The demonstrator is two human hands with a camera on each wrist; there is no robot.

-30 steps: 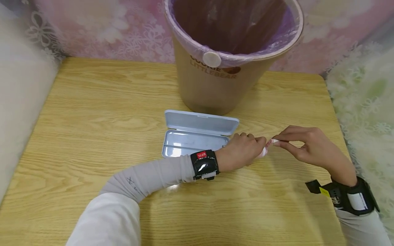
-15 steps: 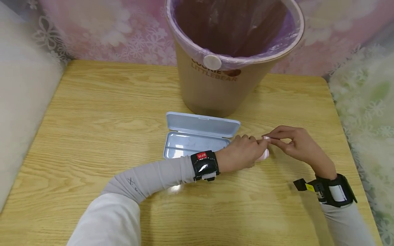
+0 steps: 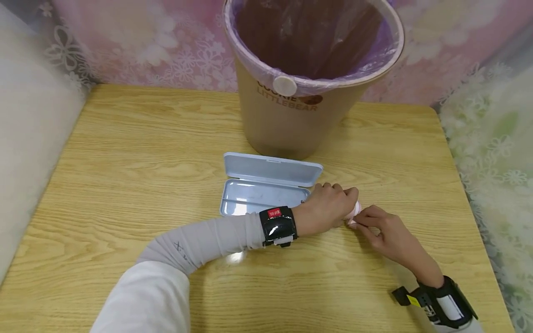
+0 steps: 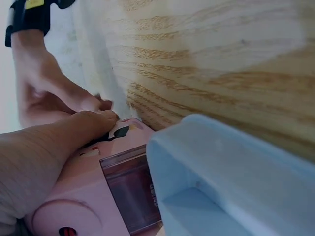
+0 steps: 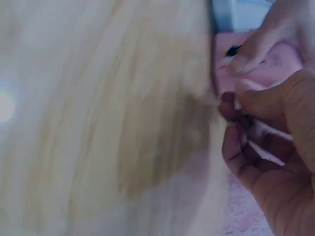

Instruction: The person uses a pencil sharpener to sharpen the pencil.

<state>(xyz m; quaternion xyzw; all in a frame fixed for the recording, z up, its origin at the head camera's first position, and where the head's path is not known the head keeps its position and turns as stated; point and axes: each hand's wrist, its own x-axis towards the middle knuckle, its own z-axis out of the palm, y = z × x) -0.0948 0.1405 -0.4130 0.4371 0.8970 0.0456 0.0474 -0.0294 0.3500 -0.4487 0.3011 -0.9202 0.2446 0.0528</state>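
Note:
My left hand (image 3: 326,210) grips a pink box-shaped pencil sharpener (image 4: 115,147) beside the pencil case. In the left wrist view it shows a dark see-through window and a round pink part; the hand covers much of the rest. With thumb and finger my right hand (image 3: 385,231) pinches a small white piece (image 3: 352,222) at the sharpener's right end. The fingers mostly hide that piece, and I cannot tell its exact kind. An open light blue pencil case (image 3: 245,190) lies left of the sharpener, its lid (image 3: 272,170) raised; my left hand and wrist overlap its right part.
Behind the case stands a tall beige bin (image 3: 287,125) with a purple plastic liner. Everything rests on a wood-grain table (image 3: 145,152). Floral cloth (image 3: 179,46) rises behind the table, and pale coverings (image 3: 499,148) border its sides.
My right hand has moved left, then down toward me, beside the sharpener's end. A white and pink-patterned piece at its fingertips, plain earlier, is now mostly hidden. My left hand stays nearly still.

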